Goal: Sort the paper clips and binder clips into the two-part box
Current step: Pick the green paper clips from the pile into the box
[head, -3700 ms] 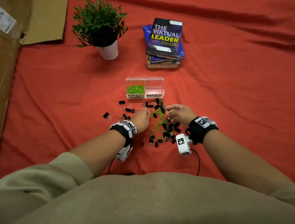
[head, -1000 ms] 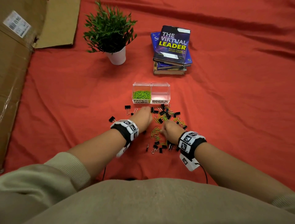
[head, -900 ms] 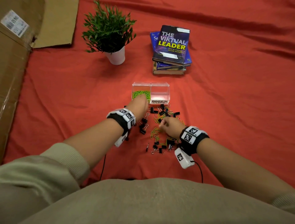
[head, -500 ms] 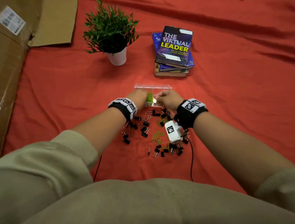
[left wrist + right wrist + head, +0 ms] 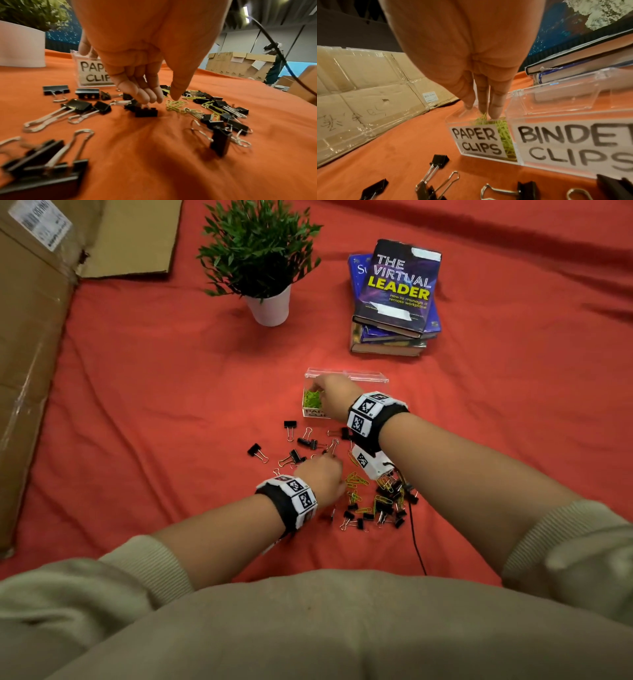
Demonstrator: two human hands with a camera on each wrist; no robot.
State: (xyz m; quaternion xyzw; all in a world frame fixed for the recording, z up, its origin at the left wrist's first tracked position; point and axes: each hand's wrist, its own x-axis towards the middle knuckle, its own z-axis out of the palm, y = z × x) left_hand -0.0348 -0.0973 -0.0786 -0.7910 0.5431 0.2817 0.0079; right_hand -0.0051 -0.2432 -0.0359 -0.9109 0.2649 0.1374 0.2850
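The clear two-part box (image 5: pixel 363 375) stands on the red cloth; its left half, labelled PAPER CLIPS (image 5: pixel 476 140), holds green paper clips (image 5: pixel 312 398). My right hand (image 5: pixel 320 390) hangs over that half, fingers pointing down and pinching a few green paper clips (image 5: pixel 483 117) just above the rim. The BINDER CLIPS half (image 5: pixel 556 136) looks bare. My left hand (image 5: pixel 334 472) is down at the mixed pile (image 5: pixel 383 505). Its fingertips (image 5: pixel 150 98) touch the wire handle of a black binder clip (image 5: pixel 146 112), and the thumb (image 5: pixel 176 93) stands apart over loose green paper clips (image 5: pixel 176 105).
Black binder clips (image 5: pixel 301 441) lie scattered left of the pile. A potted plant (image 5: pixel 263 265) and a stack of books (image 5: pixel 394 299) stand behind the box. Flattened cardboard (image 5: pixel 30 337) lines the left side. A wrist-camera cable (image 5: pixel 416 542) trails toward my body.
My left hand has come back from the box to the pile. My right hand has shifted left over the paper clip half.
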